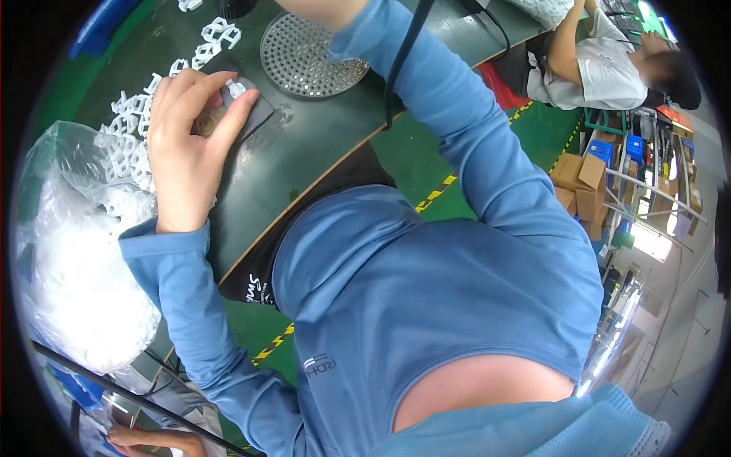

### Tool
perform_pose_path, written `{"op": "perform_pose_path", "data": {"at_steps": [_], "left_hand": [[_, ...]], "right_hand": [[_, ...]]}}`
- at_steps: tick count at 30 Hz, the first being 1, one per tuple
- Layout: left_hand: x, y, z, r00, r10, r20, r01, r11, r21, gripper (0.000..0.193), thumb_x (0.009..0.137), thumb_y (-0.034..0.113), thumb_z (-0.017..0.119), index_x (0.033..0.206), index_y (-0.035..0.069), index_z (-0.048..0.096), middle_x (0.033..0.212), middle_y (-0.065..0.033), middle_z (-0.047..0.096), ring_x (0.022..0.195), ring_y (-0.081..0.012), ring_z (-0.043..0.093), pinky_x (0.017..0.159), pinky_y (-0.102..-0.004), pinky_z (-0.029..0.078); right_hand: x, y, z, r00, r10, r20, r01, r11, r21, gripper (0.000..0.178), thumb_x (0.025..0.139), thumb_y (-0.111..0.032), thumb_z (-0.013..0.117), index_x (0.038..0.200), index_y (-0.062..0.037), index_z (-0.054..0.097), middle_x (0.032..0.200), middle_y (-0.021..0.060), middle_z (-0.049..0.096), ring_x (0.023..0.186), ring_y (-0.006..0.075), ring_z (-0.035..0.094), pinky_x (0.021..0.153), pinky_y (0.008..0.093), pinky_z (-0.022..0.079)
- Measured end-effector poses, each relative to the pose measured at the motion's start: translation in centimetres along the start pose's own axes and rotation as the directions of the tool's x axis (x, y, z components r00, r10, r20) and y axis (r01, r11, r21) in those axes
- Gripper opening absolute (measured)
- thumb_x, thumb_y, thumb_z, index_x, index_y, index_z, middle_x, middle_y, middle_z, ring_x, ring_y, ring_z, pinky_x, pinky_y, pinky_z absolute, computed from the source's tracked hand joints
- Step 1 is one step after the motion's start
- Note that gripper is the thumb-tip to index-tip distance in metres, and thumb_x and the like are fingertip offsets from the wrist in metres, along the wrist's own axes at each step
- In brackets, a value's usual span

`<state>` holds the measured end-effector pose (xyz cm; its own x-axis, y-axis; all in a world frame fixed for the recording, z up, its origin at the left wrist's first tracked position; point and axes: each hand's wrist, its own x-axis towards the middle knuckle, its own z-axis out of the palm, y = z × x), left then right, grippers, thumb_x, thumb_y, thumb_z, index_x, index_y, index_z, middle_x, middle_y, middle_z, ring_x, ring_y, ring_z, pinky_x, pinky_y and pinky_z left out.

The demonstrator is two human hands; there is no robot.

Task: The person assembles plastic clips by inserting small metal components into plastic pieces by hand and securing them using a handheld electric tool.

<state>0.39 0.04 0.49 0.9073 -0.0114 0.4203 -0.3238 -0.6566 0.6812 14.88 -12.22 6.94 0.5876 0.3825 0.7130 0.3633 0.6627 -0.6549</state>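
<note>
Near the far side of the dark green counter (320, 129), a small white part (237, 89) is held by the left hand (190, 145), pinched between the tips of thumb and forefinger, with the other fingers curled. The part is kept over a flat black block (257, 119), presumably so that it can be steadied against something firm; whether the two are touching cannot be made out. Beneath the curled fingers a round yellowish piece (208, 124) is half hidden.

Just beyond the block, a round metal tray (304, 57) pierced with many holes is set, probably so that it can be reached easily by the right hand (327, 7). That hand is cut off by the upper edge, its fingers out of sight, so whether anything is gripped cannot be told. By the left hand, loose white pieces (138, 164) are strewn in a trail, apparently left within short reach. Beside them a clear plastic bag (84, 266) is seen, its white contents washed out by glare. Across the right sleeve (464, 114), a black cable (403, 57) is hung.
</note>
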Motion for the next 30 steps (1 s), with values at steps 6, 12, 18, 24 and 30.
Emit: {"op": "perform_pose_path", "data": {"at_steps": [6,12,18,24,30], "left_hand": [[-0.2,0.0,0.0,1.0,0.023,-0.012,-0.022,0.999,0.032,0.024,0.079,0.01,0.083,0.098,0.001,0.072,0.081,-0.0062,0.058,0.076,-0.0225,0.052,0.07,-0.0344,0.046],[0.0,0.1,0.0,1.0,0.008,-0.021,-0.008,1.0,0.026,0.024,0.079,0.01,0.084,0.098,0.002,0.072,0.08,-0.0057,0.058,0.076,-0.0218,0.053,0.07,-0.0342,0.047],[0.0,-0.2,0.1,0.999,0.032,-0.036,-0.031,0.999,0.028,0.024,0.079,0.011,0.084,0.098,0.002,0.072,0.08,-0.0055,0.057,0.076,-0.0215,0.053,0.07,-0.0337,0.047],[-0.1,-0.5,0.1,0.996,0.077,-0.055,-0.075,0.997,0.036,0.025,0.08,0.012,0.084,0.099,0.001,0.073,0.08,-0.0054,0.057,0.077,-0.0216,0.054,0.07,-0.0335,0.047],[-0.2,-0.2,0.2,0.998,0.045,-0.049,-0.043,0.998,0.052,0.025,0.079,0.012,0.084,0.099,0.001,0.073,0.08,-0.0056,0.057,0.077,-0.0218,0.054,0.07,-0.0339,0.048]], "right_hand": [[-2.2,-2.8,-0.4,0.995,0.084,-0.057,-0.086,0.996,-0.027,0.041,0.096,-0.031,0.073,0.115,0.0032,0.059,0.069,0.0051,0.061,0.051,0.0091,0.054,0.049,0.022,0.042],[-2.2,-2.1,-0.4,0.984,0.167,-0.063,-0.169,0.985,-0.023,0.04,0.094,-0.034,0.075,0.107,0.0014,0.062,0.07,0.0051,0.062,0.051,0.0087,0.054,0.048,0.0225,0.042],[-2.3,-2.2,-0.3,0.978,0.187,-0.092,-0.192,0.98,-0.053,0.039,0.093,-0.036,0.075,0.1,0.0006,0.064,0.068,0.0054,0.062,0.049,0.0092,0.054,0.047,0.0226,0.042],[-2.4,-2.2,-0.2,0.982,0.172,-0.08,-0.178,0.981,-0.073,0.041,0.093,-0.038,0.076,0.1,0.0009,0.064,0.067,0.0058,0.062,0.049,0.0093,0.053,0.047,0.0226,0.042],[-2.5,-1.7,-0.1,0.991,0.12,-0.066,-0.124,0.99,-0.066,0.039,0.093,-0.035,0.075,0.102,0.0013,0.063,0.068,0.0059,0.062,0.049,0.0089,0.054,0.047,0.0226,0.043]]}}
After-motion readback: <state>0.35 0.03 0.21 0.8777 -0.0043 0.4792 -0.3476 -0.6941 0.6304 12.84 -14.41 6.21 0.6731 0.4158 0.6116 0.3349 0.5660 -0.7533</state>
